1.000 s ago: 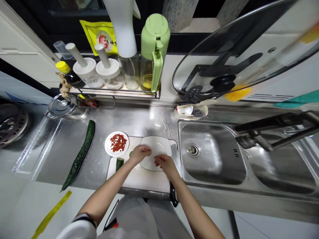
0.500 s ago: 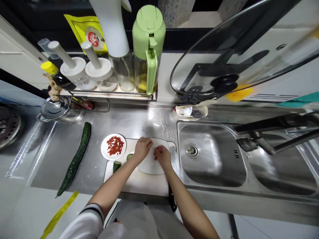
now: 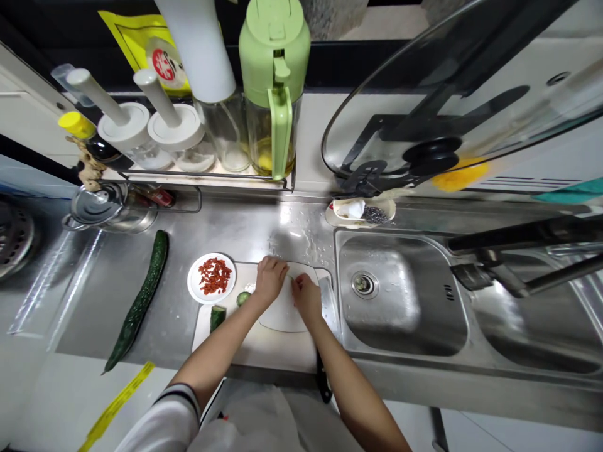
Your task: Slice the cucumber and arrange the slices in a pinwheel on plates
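Note:
My left hand [image 3: 271, 279] and my right hand [image 3: 306, 296] are close together over a pale rounded plate [image 3: 282, 319] on the white cutting board [image 3: 277, 356]. Both hands have pinched fingers. A small pale sliver shows between the fingertips, too small to name. Left of my left hand lies a round cucumber piece [image 3: 243, 298]. A short cucumber chunk [image 3: 217, 317] stands near the board's left edge. A knife [image 3: 323, 383] lies along the board's right side, its black handle toward me and partly hidden by my right forearm.
A white dish [image 3: 192, 282] of red dried berries touches the board's far left corner. Further left lies a long cucumber [image 3: 140, 307]. A steel sink [image 3: 396, 295] is on the right, under a faucet [image 3: 499, 270]. Behind stand seasoning jars [image 3: 176, 135] and a green-topped oil bottle [image 3: 276, 81].
My hands have come slightly closer together over the plate. The round cucumber piece shows more fully beside my left wrist. The view has shifted a little.

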The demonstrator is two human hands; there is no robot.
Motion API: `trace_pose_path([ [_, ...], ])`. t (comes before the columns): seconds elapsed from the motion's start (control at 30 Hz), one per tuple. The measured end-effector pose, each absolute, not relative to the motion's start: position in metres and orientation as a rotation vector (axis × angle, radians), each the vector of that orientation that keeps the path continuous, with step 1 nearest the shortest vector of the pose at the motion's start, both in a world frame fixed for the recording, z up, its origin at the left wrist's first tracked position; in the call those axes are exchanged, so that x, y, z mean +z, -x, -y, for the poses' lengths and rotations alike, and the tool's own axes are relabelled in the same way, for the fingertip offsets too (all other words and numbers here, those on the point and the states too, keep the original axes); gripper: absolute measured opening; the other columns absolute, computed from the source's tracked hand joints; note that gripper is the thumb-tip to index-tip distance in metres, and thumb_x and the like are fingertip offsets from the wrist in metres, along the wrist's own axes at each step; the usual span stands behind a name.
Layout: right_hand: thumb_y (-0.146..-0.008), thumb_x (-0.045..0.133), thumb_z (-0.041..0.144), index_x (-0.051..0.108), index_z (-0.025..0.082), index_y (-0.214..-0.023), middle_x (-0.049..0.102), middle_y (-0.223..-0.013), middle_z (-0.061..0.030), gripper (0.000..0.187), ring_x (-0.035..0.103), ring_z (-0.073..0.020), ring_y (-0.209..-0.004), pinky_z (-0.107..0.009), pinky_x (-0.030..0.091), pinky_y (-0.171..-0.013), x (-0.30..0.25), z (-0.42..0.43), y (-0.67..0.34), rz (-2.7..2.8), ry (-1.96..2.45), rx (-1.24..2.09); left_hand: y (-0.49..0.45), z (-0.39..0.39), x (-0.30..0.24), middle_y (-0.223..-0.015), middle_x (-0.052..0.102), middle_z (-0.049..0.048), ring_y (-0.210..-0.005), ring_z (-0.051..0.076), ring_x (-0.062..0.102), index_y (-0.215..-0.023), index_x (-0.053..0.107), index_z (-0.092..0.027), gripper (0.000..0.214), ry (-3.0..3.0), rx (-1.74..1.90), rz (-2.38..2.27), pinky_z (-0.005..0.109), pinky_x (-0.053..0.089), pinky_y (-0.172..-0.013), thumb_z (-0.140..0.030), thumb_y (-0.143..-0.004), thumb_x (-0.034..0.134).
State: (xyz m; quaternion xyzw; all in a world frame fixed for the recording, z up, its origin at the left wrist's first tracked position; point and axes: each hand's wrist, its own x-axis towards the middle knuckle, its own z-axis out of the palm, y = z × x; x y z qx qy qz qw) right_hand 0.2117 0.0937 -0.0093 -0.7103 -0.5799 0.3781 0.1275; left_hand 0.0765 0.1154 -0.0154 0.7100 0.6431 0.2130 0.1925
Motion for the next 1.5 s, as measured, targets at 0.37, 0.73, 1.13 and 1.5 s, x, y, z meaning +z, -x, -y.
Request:
trace_pose_path([
  [0.37,-0.091,0.04,0.018,0.061,0.013,-0.11,0.061,-0.103,-0.0116,0.029,0.049,-0.0235,-0.098,-0.036,0.041,-0.085,-0.014,-0.063,-0.226,2.197,1.581,0.476,-0.078,-0.118,-0.016,-0.083,0.062,0.0068,-0.087,0.021,0.048,-0.087,0.066,-0.019,0.022,-2.119,0.558,-1.863,0.034,0.033,-0.077,-0.029,-0.092,0.048],
  [0.73,-0.091,0.043,0.019,0.057,0.015,-0.123,0.058,-0.122,-0.0102,0.035,0.038,-0.0299,-0.114,-0.045,0.04,-0.088,-0.025,-0.05,-0.23,2.348,1.528,0.273,-0.068,-0.094,-0.013,-0.113,0.063,0.0089,-0.107,0.023,0.048,-0.107,0.065,-0.02,0.024,-2.355,0.516,-1.727,0.036,0.036,-0.086,-0.02,-0.091,0.047],
  [1.13,-0.091,0.044,0.018,0.056,0.014,-0.125,0.055,-0.127,-0.0109,0.037,0.036,-0.0317,-0.117,-0.045,0.039,-0.089,-0.029,-0.042,-0.227,2.395,1.557,0.219,-0.064,-0.077,-0.018,-0.143,0.043,0.0081,-0.121,0.028,0.039,-0.135,0.046,-0.02,0.045,-2.476,0.177,-1.605,0.042,0.037,-0.093,-0.015,-0.09,0.041],
  [1.5,-0.091,0.042,0.018,0.054,0.014,-0.128,0.052,-0.13,-0.0113,0.038,0.036,-0.0317,-0.117,-0.045,0.039,-0.089,-0.028,-0.042,-0.226,2.41,1.597,0.223,-0.07,-0.075,-0.017,-0.142,0.044,0.009,-0.122,0.028,0.039,-0.135,0.047,-0.02,0.046,-2.42,0.216,-1.671,0.044,0.037,-0.094,-0.016,-0.089,0.043],
])
